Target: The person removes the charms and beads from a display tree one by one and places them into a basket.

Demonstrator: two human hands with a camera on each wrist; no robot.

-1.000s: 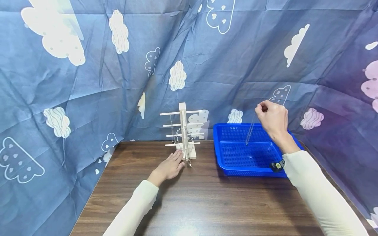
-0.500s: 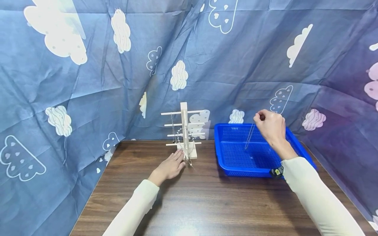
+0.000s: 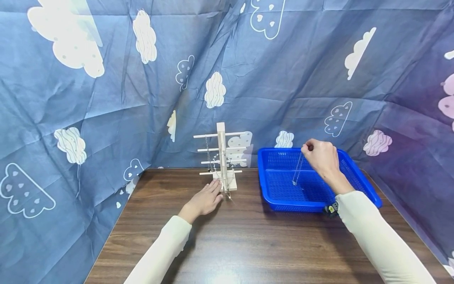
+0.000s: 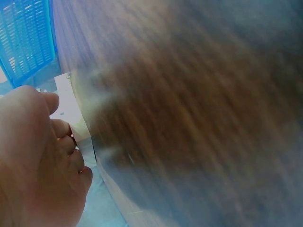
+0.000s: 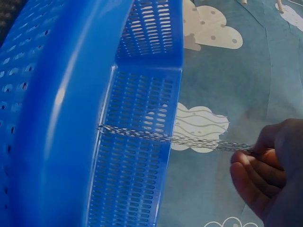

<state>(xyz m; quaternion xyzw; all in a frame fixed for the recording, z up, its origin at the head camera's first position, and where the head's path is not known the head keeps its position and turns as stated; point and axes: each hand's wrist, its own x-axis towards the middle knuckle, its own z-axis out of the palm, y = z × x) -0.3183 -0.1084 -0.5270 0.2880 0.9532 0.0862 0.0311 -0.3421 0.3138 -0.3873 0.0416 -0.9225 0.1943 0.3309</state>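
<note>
Over the blue basket (image 3: pixel 280 206), my right hand (image 3: pixel 322 157) pinches a silver chain necklace (image 3: pixel 298 169) between thumb and fingertips. Doubled, the chain (image 5: pixel 137 134) hangs down inside the basket; whether its lower end touches the bottom I cannot tell. My left hand (image 3: pixel 203 200) lies with straight fingers at the base of a pale wooden jewelry stand (image 3: pixel 221 142), fingertips on the base's left side. In the left wrist view the left hand (image 4: pixel 38 165) appears at the left edge. Several chains and a beaded strand hang from the stand's pegs, partly hidden by its post.
The stand and basket are both at the back of the brown wooden table (image 3: pixel 227 240), the basket to the right. Close behind them hangs a blue cloud-print curtain (image 3: pixel 117 79). A small pendant (image 3: pixel 229 197) dangles at the stand's front.
My right hand has come down and slightly left, carrying the chain lower into the basket. The left hand has stayed on the stand's base.
</note>
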